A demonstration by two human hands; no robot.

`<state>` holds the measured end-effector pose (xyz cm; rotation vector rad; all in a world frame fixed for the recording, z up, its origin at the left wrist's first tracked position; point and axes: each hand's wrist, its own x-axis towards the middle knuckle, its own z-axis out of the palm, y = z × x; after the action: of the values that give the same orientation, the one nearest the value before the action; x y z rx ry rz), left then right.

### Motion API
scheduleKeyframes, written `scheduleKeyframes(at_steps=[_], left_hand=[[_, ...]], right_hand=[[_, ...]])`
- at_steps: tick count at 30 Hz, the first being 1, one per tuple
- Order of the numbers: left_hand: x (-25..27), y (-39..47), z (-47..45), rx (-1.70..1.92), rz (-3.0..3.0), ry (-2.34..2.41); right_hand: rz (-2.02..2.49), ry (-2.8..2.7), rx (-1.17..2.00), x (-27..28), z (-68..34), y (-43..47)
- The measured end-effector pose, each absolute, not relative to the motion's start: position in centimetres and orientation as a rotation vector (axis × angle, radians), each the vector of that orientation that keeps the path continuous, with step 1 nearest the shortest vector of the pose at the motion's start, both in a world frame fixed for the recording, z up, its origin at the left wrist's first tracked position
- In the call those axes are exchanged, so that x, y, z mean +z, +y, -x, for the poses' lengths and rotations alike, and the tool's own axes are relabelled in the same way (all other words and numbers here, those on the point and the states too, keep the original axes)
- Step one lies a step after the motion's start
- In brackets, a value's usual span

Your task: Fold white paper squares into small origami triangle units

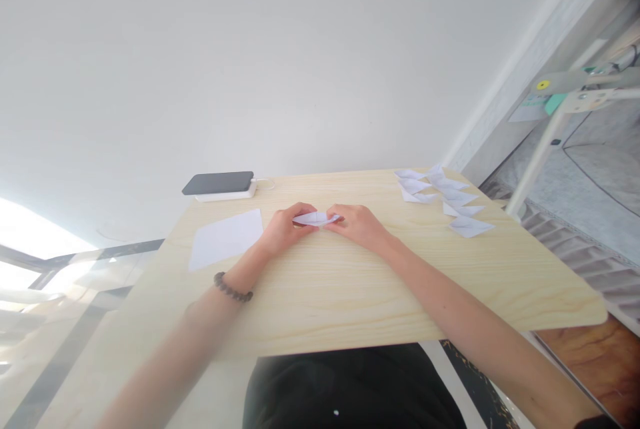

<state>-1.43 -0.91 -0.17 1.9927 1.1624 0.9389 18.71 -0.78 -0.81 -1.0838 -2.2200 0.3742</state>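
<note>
A small folded paper boat in white is held between both hands, over the middle of the table. My left hand pinches its left end, thumb on the near side and fingers on the far side. At the opposite end my right hand grips it in the same way. Several finished-looking white paper boats stand in two rows at the back right. To the left of my left hand lies a flat white sheet of paper.
The light wooden table backs onto a white wall. A dark-screened phone rests on a white block at the back left, with a white cable. A white metal frame stands beyond the right edge.
</note>
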Motion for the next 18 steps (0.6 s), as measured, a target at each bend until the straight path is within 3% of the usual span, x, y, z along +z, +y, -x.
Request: scheduleKeyframes(at_steps=[6, 18], left_hand=[[-0.09, -0.96, 1.41, 0.951, -2.033, 1.151], [0.11, -0.85, 1.37, 0.975, -2.104, 1.196]], right_hand=[[1.068, -2.304, 0.235, -0.99, -18.61, -0.83], [1.09, -2.2, 0.277, -0.94, -18.46, -0.79]])
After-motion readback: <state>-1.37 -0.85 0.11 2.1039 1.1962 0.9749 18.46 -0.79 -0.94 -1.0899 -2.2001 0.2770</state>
